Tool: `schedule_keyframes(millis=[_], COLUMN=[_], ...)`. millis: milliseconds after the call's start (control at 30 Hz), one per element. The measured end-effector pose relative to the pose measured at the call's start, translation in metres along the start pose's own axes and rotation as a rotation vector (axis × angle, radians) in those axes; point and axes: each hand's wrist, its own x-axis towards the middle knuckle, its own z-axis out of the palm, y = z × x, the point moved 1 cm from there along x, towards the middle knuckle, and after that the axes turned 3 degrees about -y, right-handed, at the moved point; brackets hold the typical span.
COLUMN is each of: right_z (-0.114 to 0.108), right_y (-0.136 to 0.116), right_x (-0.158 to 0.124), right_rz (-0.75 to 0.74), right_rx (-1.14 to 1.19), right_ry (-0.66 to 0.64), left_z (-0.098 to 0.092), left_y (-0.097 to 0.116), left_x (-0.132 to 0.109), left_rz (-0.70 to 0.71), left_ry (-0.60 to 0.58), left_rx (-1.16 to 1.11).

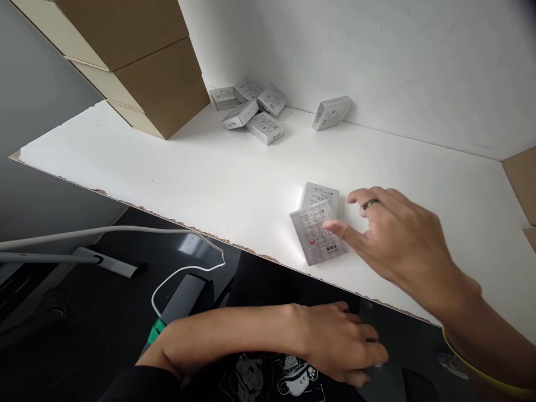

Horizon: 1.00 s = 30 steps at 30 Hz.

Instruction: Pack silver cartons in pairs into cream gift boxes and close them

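My right hand (400,243) is over the white tabletop with its thumb and fingers apart, a dark ring on one finger. Its thumb tip overlaps the face of a small silver-grey printed box (318,240), whose surface looks like clear wrap; whether they touch I cannot tell. That box is tilted across a second silver-grey box (320,192), which is partly covered. Below the table edge, my left hand (341,343) hangs above my lap with its fingers curled in. A tiny pale bit shows at its fingertips, too small to name.
Several silver boxes (266,127) lie heaped at the wall, and another box (332,113) stands alone. Tall brown cartons (167,84) are stacked at back left. The tabletop (201,173) has a chipped front edge. A white cable (180,271) hangs below; more cardboard (521,181) is at right.
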Motion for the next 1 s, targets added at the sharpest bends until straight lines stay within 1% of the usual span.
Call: schedule_keyframes(millis=[33, 67, 167, 200, 267, 333, 400, 467, 500, 533, 567, 667, 767, 833, 900, 933, 1000], right_z=[0.001, 0.003, 0.016, 0.020, 0.024, 0.022, 0.020, 0.021, 0.024, 0.027, 0.031, 0.036, 0.033, 0.030, 0.027, 0.026, 0.024], right_y=[0.003, 0.006, 0.004, 0.002, -0.001, 0.001, 0.008, 0.018, 0.022, 0.025, 0.026, 0.023, 0.016, 0.016, 0.020, 0.023, 0.029], right_x=[0.003, 0.006, 0.009, 0.007, 0.003, 0.001, 0.008, 0.023, 0.032, 0.040, 0.046, 0.057, 0.058, 0.057, 0.060, 0.063, 0.075], right_rz=[-0.075, -0.180, -0.567, -0.652, -0.728, -0.724, -0.662, -0.547, -0.480, -0.421, -0.376, -0.312, -0.280, -0.258, -0.254, -0.260, -0.274], right_rx=[0.021, 0.048, 0.099, 0.086, 0.050, 0.093, 0.197, 0.215, 0.187, 0.152, 0.131, 0.160, 0.188, 0.189, 0.183, 0.180, 0.183], right_ry=[0.008, -0.010, -0.166, -0.217, -0.262, -0.254, -0.181, -0.115, -0.109, -0.130, -0.178, -0.334, -0.390, -0.418, -0.442, -0.451, -0.459], left_z=[-0.005, -0.007, -0.005, -0.001, 0.007, 0.012, 0.013, 0.009, 0.005, 0.001, -0.002, -0.013, -0.025, -0.034, -0.044, -0.048, -0.056], left_y=[0.001, 0.002, 0.004, 0.004, 0.004, 0.003, 0.002, 0.002, 0.001, 0.000, -0.001, -0.009, -0.023, -0.032, -0.039, -0.042, -0.052], left_x=[0.007, 0.013, 0.032, 0.036, 0.040, 0.039, 0.037, 0.037, 0.039, 0.043, 0.048, 0.072, 0.098, 0.108, 0.112, 0.111, 0.109], left_rz=[0.046, 0.095, 0.204, 0.222, 0.237, 0.248, 0.246, 0.234, 0.223, 0.215, 0.215, 0.265, 0.338, 0.408, 0.448, 0.442, 0.385], left_ry=[0.007, 0.016, 0.037, 0.031, -0.002, -0.057, -0.086, -0.057, -0.030, -0.003, 0.014, -0.004, -0.054, -0.062, -0.016, 0.023, 0.095], left_rx=[0.011, 0.020, 0.047, 0.042, 0.009, -0.041, -0.070, -0.068, -0.054, -0.032, -0.006, 0.027, -0.055, -0.145, -0.182, -0.163, -0.072])
